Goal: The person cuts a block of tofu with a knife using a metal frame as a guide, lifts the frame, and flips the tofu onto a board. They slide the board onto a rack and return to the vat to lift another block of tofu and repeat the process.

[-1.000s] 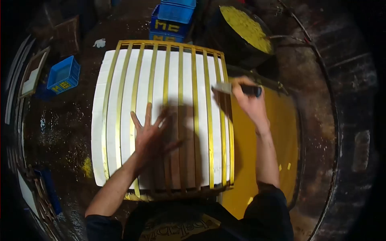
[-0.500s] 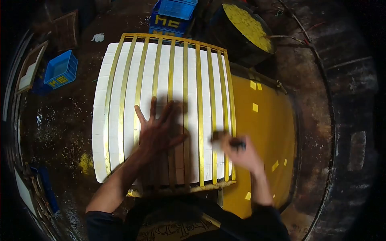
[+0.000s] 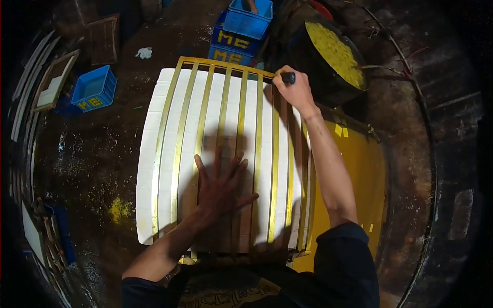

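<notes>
A yellow slatted frame (image 3: 273,179) lies over white blocks or slabs (image 3: 149,169) in front of me. My left hand (image 3: 223,187) rests flat on the slats near the middle, its fingers spread, with my shadow across it. At the far right corner of the frame, my right hand (image 3: 295,88) is closed round a black-handled tool (image 3: 288,78). The tool's working end is hidden by the hand and the frame edge.
Yellow liquid fills a vat (image 3: 349,179) at the right, with yellow pieces in it. A drum of yellow pieces (image 3: 336,54) stands beyond. Blue crates (image 3: 233,38) are stacked at the back, where another person's hand (image 3: 252,6) shows. Another blue crate (image 3: 93,90) stands left.
My right hand has moved from the near right side of the frame to its far right corner with the tool. My left hand stays spread on the slats. The camera view has shifted.
</notes>
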Available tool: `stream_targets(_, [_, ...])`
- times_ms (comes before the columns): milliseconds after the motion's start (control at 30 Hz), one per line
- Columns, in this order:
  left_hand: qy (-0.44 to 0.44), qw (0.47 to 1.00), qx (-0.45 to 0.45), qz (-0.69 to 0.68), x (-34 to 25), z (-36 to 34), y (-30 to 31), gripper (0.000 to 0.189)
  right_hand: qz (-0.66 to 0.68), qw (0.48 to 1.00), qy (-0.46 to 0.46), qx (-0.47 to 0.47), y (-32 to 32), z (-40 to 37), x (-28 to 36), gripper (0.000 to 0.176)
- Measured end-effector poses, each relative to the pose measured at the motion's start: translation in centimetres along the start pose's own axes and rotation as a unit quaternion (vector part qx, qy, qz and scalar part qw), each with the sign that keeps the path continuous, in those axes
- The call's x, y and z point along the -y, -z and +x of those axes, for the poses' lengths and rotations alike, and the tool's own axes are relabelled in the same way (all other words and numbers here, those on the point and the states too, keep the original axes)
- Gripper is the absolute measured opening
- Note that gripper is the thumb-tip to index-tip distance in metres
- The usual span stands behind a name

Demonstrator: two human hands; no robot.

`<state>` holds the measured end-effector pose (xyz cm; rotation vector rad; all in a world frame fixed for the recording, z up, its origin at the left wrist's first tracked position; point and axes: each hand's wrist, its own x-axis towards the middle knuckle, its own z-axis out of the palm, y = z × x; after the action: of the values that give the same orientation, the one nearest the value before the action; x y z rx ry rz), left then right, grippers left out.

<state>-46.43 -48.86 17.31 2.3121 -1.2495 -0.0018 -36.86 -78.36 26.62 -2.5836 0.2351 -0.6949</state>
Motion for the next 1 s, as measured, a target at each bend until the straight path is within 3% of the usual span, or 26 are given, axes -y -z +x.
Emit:
stream_targets(100, [-0.008, 1.000, -0.005, -0.006, -0.1, -0.1, -0.3, 0.086, -0.068, 0.997, -0.013, 0.024, 0.0, -1.2, -1.3, 0.024])
stream_targets(167, [-0.006, 1.000, -0.019, 0.003, 0.1, -0.3, -0.7, 0.087, -0.021, 0.986, -0.107, 0.127, 2.8, -6.0, 1.9, 0.027])
stream_targets(200, [-0.010, 1.000, -0.018, -0.002, 0.1, -0.4, -0.7, 0.087, 0.052, 0.963, -0.197, 0.173, 4.6, -10.3, 5.6, 0.027])
stream_targets(300, [-0.024, 0.999, -0.042, -0.004, 0.1, -0.5, -0.6, 0.087, 0.216, 0.887, -0.335, 0.233, 9.4, -24.4, 12.5, 0.017])
stream_targets(367, [-0.013, 1.000, -0.015, -0.003, 0.0, -0.4, -0.3, 0.088, 0.184, 0.885, -0.306, 0.299, 11.0, -30.7, 14.6, 0.015])
stream_targets(400, [-0.011, 1.000, -0.019, -0.001, 0.1, -0.4, -0.2, 0.088, 0.127, 0.894, -0.252, 0.348, 12.5, -30.2, 17.3, 0.014])
stream_targets(467, [-0.009, 0.999, -0.030, -0.031, 0.5, -0.5, -0.3, 0.077, 0.242, 0.865, -0.320, 0.303, 13.2, -28.5, 16.9, 0.014])
stream_targets(533, [0.011, 0.997, -0.067, 0.048, 3.8, 0.6, -0.7, 0.072, 0.179, 0.963, -0.149, 0.136, 11.7, -21.9, 16.5, 0.011])
stream_targets(567, [0.032, 0.988, -0.097, 0.119, 6.2, 1.1, -0.4, 0.068, 0.200, 0.964, -0.133, 0.111, 10.8, -18.0, 15.9, 0.010])
stream_targets(600, [0.076, 0.987, -0.135, -0.032, 9.0, 1.1, 2.4, 0.061, 0.187, 0.975, -0.095, 0.070, 8.6, -14.4, 14.0, 0.012])
stream_targets(633, [0.121, 0.980, -0.112, 0.108, 10.8, 1.7, 4.0, 0.060, 0.150, 0.986, -0.050, 0.053, 6.2, -10.5, 11.0, 0.016])
stream_targets(700, [0.124, 0.980, -0.076, 0.134, 15.1, 1.4, 5.4, 0.056, 0.091, 0.995, 0.031, -0.022, 1.3, -3.6, 6.9, 0.016])
stream_targets(733, [0.116, 0.986, -0.050, 0.110, 16.5, 1.2, 5.5, 0.054, 0.061, 0.998, -0.010, -0.002, -0.5, -1.3, 5.4, 0.018])
stream_targets(767, [0.119, 0.986, -0.049, 0.110, 16.9, 1.0, 5.6, 0.054, 0.002, 1.000, 0.015, -0.001, -2.6, 0.2, 2.8, 0.021])
stream_targets(900, [0.102, 0.988, -0.011, 0.112, 17.7, 0.7, 5.4, 0.053, -0.054, 0.996, -0.026, 0.066, -1.2, -3.5, 4.3, 0.022])
stream_targets(933, [0.096, 0.988, -0.022, 0.119, 17.6, 0.8, 5.1, 0.053, 0.048, 0.974, -0.168, 0.146, 1.1, -7.0, 8.6, 0.024])
stream_targets(1000, [0.086, 0.989, -0.032, 0.113, 17.7, 0.8, 4.9, 0.053, 0.128, 0.922, -0.279, 0.236, 4.7, -15.7, 13.7, 0.026])
